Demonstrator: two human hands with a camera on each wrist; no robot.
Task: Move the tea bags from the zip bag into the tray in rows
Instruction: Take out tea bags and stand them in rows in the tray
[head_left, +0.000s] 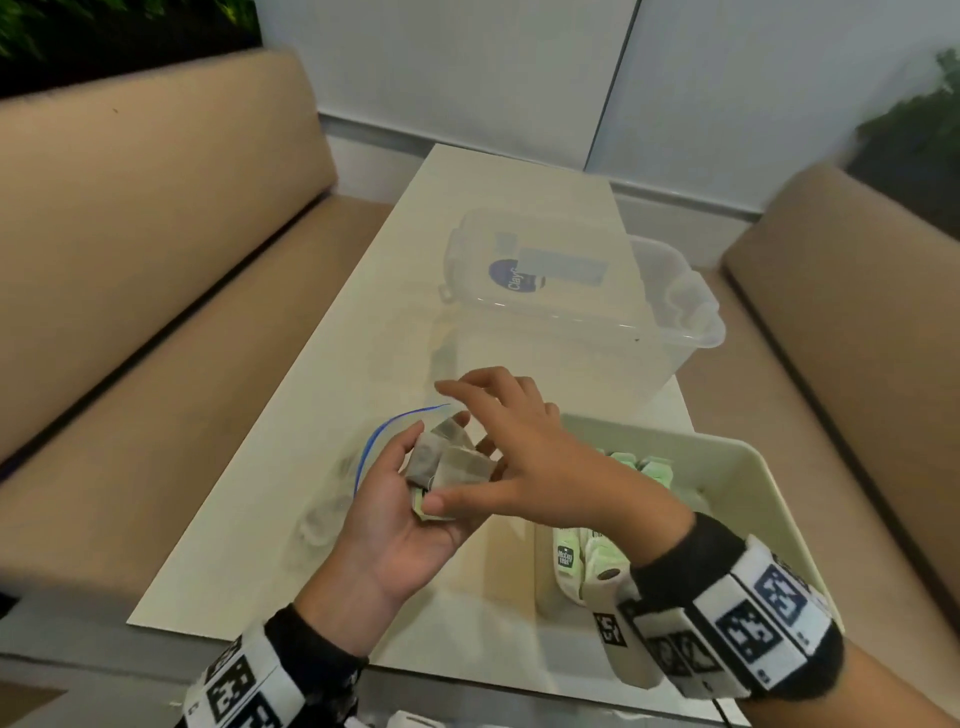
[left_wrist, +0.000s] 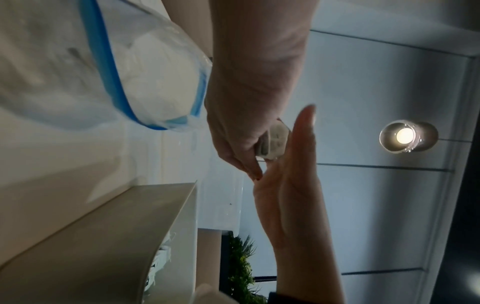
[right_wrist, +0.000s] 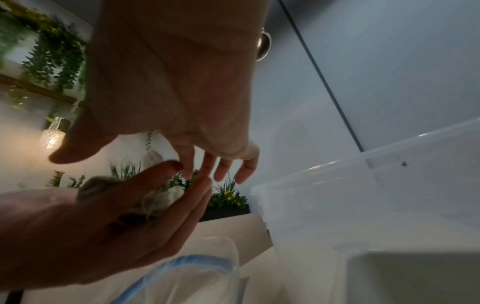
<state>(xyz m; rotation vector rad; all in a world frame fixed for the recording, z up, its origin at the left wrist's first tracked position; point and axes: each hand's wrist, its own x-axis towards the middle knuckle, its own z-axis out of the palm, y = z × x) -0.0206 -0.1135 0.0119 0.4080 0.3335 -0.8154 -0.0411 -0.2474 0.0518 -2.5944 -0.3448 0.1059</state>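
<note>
My left hand (head_left: 400, 483) is palm up above the table, its fingers curled round a small pile of grey-brown tea bags (head_left: 462, 465). In the left wrist view the left hand (left_wrist: 241, 123) grips one tea bag (left_wrist: 275, 139). My right hand (head_left: 498, 441) hovers over the pile, fingers spread and straight, thumb tip touching a green tag at the pile's near edge. The clear zip bag (head_left: 374, 452) with a blue zip lies under the left hand. The cream tray (head_left: 753, 467) sits to the right with green tea bags (head_left: 571, 561) inside.
A clear plastic container (head_left: 571, 291) stands at the far end of the white table (head_left: 311, 415), just behind the tray. Beige sofa seats (head_left: 130, 260) run along both sides of the table.
</note>
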